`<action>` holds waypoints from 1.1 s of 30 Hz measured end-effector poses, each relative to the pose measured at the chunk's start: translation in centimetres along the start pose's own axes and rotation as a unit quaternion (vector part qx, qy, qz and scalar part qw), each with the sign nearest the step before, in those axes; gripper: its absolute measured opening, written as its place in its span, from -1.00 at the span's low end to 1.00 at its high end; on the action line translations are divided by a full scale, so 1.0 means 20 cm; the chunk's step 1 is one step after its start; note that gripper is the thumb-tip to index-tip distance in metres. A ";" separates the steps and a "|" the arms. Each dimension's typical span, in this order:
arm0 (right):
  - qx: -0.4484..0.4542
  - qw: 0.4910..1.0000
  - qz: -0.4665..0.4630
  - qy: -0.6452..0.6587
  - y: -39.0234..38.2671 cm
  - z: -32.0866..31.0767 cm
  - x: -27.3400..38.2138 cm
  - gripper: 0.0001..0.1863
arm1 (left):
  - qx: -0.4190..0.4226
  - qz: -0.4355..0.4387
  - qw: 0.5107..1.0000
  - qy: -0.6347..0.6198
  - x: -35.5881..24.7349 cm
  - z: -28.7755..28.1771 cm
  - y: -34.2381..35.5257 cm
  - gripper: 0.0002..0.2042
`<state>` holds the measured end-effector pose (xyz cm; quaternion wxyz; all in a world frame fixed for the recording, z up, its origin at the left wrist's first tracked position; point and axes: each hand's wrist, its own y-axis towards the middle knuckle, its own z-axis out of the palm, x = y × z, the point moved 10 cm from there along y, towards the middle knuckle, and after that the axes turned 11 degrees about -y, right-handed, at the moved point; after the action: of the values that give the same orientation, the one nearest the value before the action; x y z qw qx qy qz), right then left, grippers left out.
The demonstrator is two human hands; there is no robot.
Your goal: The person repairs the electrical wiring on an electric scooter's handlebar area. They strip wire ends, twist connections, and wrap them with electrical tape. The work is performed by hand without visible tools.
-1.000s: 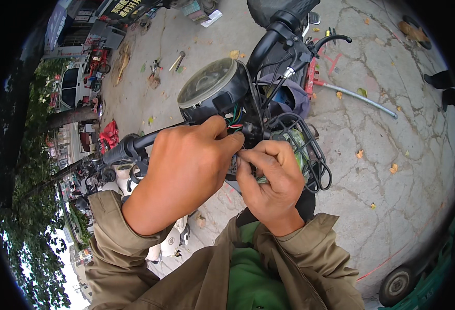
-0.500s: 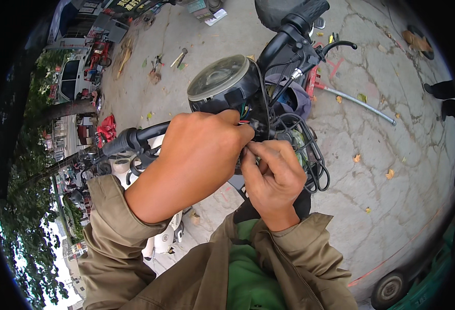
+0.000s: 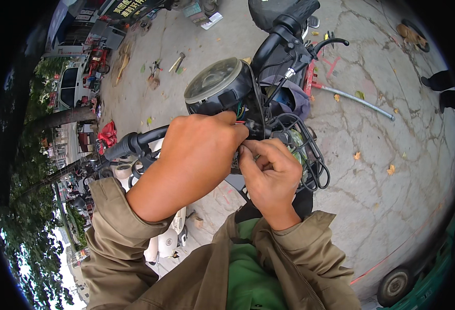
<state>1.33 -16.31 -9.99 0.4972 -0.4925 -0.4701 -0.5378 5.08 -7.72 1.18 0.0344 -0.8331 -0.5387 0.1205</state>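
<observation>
A black motorbike handlebar (image 3: 269, 46) carries a round headlight (image 3: 212, 80) with thin coloured wires (image 3: 240, 114) under it. My left hand (image 3: 189, 152), back upward, has its fingers curled in among these wires, covering most of what lies beneath. Close beside it on the right, my right hand (image 3: 271, 181) pinches, thumb and index tip nearly touching my left fingertips. Whatever either hand grips is too small and too hidden to name. Just right of my hands is a black wire basket (image 3: 315, 152) with greenish contents, and behind it a grey-purple bag (image 3: 294, 103).
A red-and-silver pipe (image 3: 356, 103) and scattered tools (image 3: 178, 62) lie on cracked pavement (image 3: 382, 206). A person's dark-clad legs (image 3: 439, 82) stand at the right. White scooters (image 3: 163, 245) are below the left handlebar, a wheel (image 3: 395, 284) at lower right, parked vehicles (image 3: 70, 85) at left.
The view has shifted slightly. My left hand has edged rightward and curls a little further over the wires; both hands stay pinched together below the headlight.
</observation>
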 end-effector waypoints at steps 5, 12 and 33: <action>0.009 1.000 0.017 -0.014 0.01 0.00 -0.02 -0.89 | 0.000 -0.016 1.000 -0.023 -0.01 0.00 0.00 -0.93; 0.036 0.986 0.149 0.070 -0.01 0.06 -0.11 -0.89 | -0.007 -0.021 0.999 -0.026 0.01 0.01 -0.01 -0.92; 0.095 0.983 0.131 0.088 -0.01 0.10 -0.12 -0.83 | 0.052 -0.006 0.992 -0.116 0.03 0.00 -0.01 -0.84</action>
<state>1.27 -14.10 -12.23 0.6472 -0.4514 -0.4046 -0.4622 5.06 -7.12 1.24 0.0151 -0.8075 -0.5368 0.2440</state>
